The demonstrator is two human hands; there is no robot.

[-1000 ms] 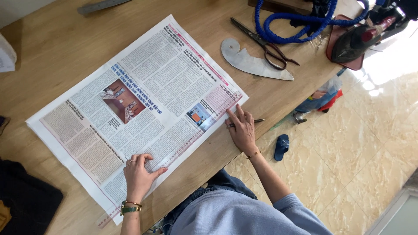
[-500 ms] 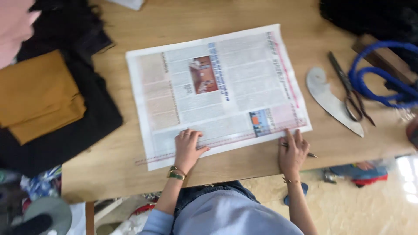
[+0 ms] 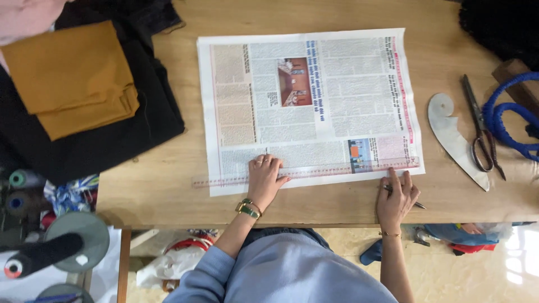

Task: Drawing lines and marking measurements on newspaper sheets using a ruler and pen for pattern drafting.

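Since a moment ago our view has swung square over the worktop (image 3: 168, 185), where our left hand (image 3: 264, 178) presses the clear ruler (image 3: 314, 172) flat along the newspaper's (image 3: 337, 95) near edge to steady it, while our right hand (image 3: 396, 197) pinches a pencil (image 3: 418, 205) beside the ruler's end.

Even, soft daylight; pale wooden surface (image 3: 168, 185) evenly lit, shadows faint. Glare blows out the shiny tiled floor (image 3: 514, 252) at lower right. Focus mostly sharp; slight softness and wide-angle stretch toward corners.

ruler (image 3: 331, 171) on newspaper (image 3: 309, 101), scissors (image 3: 482, 134) perhaps rightmost
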